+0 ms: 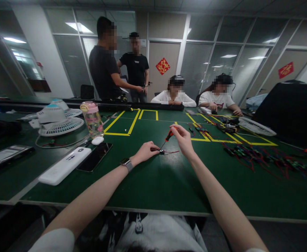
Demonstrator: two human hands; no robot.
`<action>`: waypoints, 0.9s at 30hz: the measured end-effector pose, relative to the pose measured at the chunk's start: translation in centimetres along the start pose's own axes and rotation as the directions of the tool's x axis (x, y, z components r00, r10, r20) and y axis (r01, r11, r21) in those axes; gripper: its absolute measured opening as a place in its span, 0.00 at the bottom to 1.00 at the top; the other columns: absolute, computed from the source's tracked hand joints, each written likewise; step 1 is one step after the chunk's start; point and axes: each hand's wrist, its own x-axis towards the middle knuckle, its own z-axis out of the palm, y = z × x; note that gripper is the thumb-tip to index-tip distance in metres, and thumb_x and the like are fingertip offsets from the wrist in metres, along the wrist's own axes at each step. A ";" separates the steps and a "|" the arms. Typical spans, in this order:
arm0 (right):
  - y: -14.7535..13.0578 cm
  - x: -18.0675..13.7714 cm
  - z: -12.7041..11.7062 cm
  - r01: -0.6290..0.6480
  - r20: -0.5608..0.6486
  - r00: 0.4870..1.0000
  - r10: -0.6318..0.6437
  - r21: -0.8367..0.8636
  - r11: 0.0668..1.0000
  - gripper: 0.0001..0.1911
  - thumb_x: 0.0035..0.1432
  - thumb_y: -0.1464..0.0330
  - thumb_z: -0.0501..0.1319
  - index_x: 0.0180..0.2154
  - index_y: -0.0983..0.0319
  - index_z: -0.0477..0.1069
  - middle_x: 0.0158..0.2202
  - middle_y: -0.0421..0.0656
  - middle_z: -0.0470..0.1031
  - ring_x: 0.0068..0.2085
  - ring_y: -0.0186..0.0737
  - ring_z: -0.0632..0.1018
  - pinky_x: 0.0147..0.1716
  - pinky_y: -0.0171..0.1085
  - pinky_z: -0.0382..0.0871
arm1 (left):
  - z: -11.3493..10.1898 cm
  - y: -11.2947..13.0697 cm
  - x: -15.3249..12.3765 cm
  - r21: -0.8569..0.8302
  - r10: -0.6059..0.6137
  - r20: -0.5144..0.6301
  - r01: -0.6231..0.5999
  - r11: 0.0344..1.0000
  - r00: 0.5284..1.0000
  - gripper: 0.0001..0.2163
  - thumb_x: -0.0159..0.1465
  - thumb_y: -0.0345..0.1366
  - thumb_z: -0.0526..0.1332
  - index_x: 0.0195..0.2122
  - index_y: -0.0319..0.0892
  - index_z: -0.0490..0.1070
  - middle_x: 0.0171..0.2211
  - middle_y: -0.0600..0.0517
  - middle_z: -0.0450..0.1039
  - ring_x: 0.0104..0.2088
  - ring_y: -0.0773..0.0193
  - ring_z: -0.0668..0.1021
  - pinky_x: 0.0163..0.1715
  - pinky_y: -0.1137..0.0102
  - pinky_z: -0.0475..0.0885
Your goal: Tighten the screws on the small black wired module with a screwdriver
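Observation:
My right hand [183,140] is closed around the red and black handle of a screwdriver [170,135]. Its thin shaft slants down to a small wired part [162,152] on the green table. My left hand [146,152] pinches this part at its left end and steadies it against the tabletop. Thin red and dark wires run out from the part to the right. The screwdriver's tip meets the part close to my left fingertips; whether it sits in a screw is too small to tell.
Left lie a black phone [95,156], a white device [65,165], a drink bottle [92,120] and white fans [61,124]. A heap of wired parts [269,157] spreads at right, before a black screen-like object [290,115]. Yellow tape [116,134] marks the table. Several people are across it.

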 end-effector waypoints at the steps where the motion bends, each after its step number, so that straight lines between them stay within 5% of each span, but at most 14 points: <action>1: 0.0 0.0 -0.1 0.005 -0.008 1.000 -0.005 -0.018 1.000 0.17 0.55 0.52 0.70 0.38 0.57 0.79 0.33 0.42 0.79 0.35 0.41 0.78 0.43 0.42 0.74 | 0.0 0.0 0.0 -0.003 0.001 0.000 -0.001 1.000 1.000 0.10 0.67 0.40 0.66 0.44 0.43 0.84 0.40 0.48 0.77 0.39 0.60 0.78 0.42 0.68 0.71; 10: -0.1 -0.1 0.1 -0.077 0.179 0.983 0.041 0.197 0.977 0.21 0.57 0.48 0.68 0.44 0.55 0.76 0.40 0.44 0.82 0.45 0.45 0.82 0.50 0.45 0.75 | 0.0 0.0 -0.1 -0.004 0.003 -0.002 -0.003 1.000 1.000 0.10 0.67 0.40 0.67 0.44 0.43 0.84 0.40 0.48 0.77 0.39 0.60 0.78 0.41 0.68 0.71; 19: 0.6 -0.1 0.3 -0.033 0.018 0.999 0.032 0.105 0.994 0.18 0.55 0.51 0.70 0.40 0.56 0.78 0.30 0.39 0.77 0.34 0.38 0.77 0.40 0.39 0.72 | 0.0 0.0 0.1 0.006 0.000 0.001 0.000 1.000 1.000 0.10 0.67 0.38 0.67 0.45 0.42 0.84 0.40 0.48 0.77 0.38 0.61 0.78 0.41 0.68 0.71; 27: 0.2 -0.2 0.5 -0.091 0.141 0.988 0.057 0.248 0.965 0.21 0.57 0.48 0.68 0.45 0.54 0.77 0.40 0.44 0.82 0.43 0.45 0.82 0.48 0.44 0.74 | 0.2 -0.2 0.1 0.006 0.005 -0.008 -0.005 1.000 1.000 0.09 0.67 0.37 0.67 0.45 0.42 0.84 0.40 0.48 0.76 0.38 0.61 0.78 0.41 0.68 0.71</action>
